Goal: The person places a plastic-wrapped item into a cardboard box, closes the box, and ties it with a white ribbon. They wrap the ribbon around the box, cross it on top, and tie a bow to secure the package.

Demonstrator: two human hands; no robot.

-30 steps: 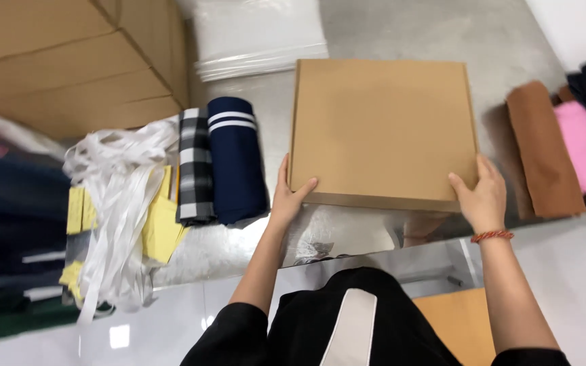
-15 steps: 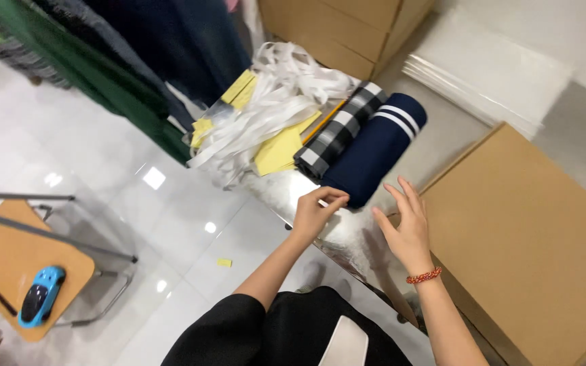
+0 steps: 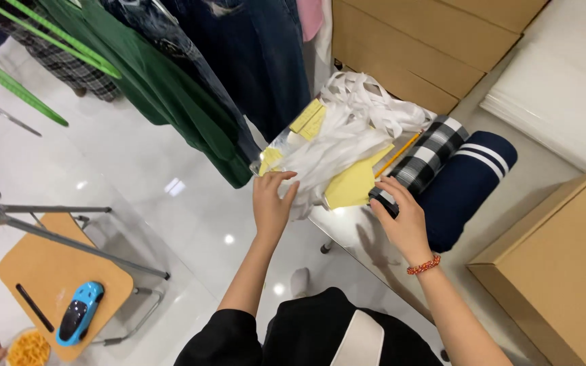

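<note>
Left grip [image 3: 271,203] touches tangled white ribbons [image 3: 347,135].

brown cardboard box [image 3: 564,271] right | stacked brown cartons [image 3: 428,47] top

Left hand [image 3: 274,203] rests open on the white strips [image 3: 347,139] at the table [image 3: 354,234] edge. Right hand [image 3: 401,220] touches the checked roll [image 3: 425,159], beside the navy roll [image 3: 466,186].

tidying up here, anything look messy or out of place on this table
The white ribbon strips lie in a loose tangle over yellow paper sheets, spilling past the table edge by the left hand. The rolled fabrics look neat.
</note>
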